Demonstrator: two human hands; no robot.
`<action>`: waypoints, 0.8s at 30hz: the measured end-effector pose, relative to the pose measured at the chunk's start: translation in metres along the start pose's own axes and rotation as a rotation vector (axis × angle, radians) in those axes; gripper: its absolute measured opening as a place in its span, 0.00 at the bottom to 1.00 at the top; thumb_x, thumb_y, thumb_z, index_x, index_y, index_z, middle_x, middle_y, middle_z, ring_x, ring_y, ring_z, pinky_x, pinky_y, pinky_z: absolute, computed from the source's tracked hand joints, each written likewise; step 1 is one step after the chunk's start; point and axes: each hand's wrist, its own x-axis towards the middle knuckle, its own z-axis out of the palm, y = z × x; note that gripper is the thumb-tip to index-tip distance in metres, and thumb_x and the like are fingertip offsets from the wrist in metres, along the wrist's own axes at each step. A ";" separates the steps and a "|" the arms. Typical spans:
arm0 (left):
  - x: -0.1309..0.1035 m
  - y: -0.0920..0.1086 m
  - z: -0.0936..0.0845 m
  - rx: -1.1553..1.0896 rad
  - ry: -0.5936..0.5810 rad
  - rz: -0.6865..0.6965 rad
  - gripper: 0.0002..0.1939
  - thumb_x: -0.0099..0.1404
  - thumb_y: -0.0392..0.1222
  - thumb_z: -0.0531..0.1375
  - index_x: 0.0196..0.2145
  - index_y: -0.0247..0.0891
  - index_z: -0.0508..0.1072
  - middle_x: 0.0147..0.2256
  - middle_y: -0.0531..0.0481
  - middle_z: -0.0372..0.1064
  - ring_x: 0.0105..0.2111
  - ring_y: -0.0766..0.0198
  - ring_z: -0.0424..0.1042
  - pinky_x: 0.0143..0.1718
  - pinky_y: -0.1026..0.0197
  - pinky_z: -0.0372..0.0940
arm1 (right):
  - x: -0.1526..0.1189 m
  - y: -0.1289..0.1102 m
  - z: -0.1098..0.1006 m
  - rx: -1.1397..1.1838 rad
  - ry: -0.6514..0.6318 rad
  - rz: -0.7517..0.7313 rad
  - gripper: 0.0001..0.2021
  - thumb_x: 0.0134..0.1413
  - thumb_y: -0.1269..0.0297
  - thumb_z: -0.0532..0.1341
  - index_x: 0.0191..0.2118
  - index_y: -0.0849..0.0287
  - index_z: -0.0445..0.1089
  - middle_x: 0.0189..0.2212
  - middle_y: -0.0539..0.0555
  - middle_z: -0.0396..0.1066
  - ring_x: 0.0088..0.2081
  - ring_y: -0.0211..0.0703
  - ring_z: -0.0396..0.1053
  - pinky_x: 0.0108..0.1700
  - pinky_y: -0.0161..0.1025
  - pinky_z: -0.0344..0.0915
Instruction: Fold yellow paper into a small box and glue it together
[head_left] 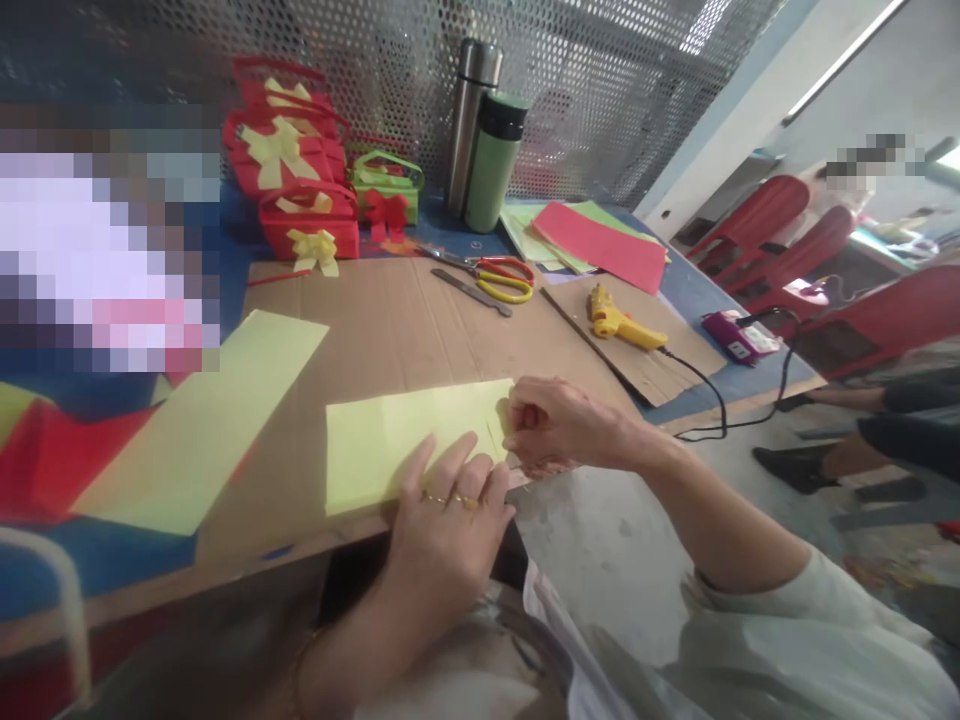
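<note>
Ideally, I'd press evenly with my left hand (454, 510), fingers spread over the yellow paper (375, 440) on the cardboard (360, 340); my right hand (556, 422) curls its fingers at the paper's right end, pinch unclear.

Perforated metal sheeting (592, 110) spans the top; at right, red plastic chairs (759, 217) stand on a grey floor (615, 545).

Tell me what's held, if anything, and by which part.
The right hand appears to pinch the creased yellow paper at its right end, the exact grip hidden. The left hand lies fingers-down on it, not gripping.
</note>
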 end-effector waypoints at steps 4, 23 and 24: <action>0.000 0.001 -0.002 0.013 -0.004 0.006 0.11 0.71 0.38 0.59 0.47 0.32 0.77 0.43 0.43 0.77 0.55 0.49 0.72 0.65 0.42 0.51 | 0.001 0.002 0.000 0.018 0.010 0.031 0.06 0.53 0.67 0.64 0.28 0.59 0.67 0.26 0.46 0.67 0.26 0.32 0.59 0.29 0.32 0.54; 0.001 0.000 -0.003 0.009 -0.012 -0.003 0.10 0.71 0.37 0.58 0.47 0.33 0.77 0.43 0.42 0.76 0.54 0.49 0.72 0.61 0.42 0.55 | 0.005 -0.005 0.000 0.041 0.031 -0.191 0.06 0.60 0.63 0.63 0.33 0.59 0.70 0.27 0.49 0.69 0.28 0.34 0.62 0.32 0.33 0.57; 0.001 0.000 -0.003 0.009 -0.010 -0.004 0.10 0.71 0.37 0.59 0.47 0.33 0.77 0.43 0.42 0.77 0.54 0.49 0.72 0.61 0.42 0.55 | 0.005 -0.009 0.002 0.026 -0.007 -0.152 0.07 0.59 0.63 0.64 0.32 0.59 0.69 0.26 0.48 0.69 0.27 0.34 0.62 0.31 0.33 0.56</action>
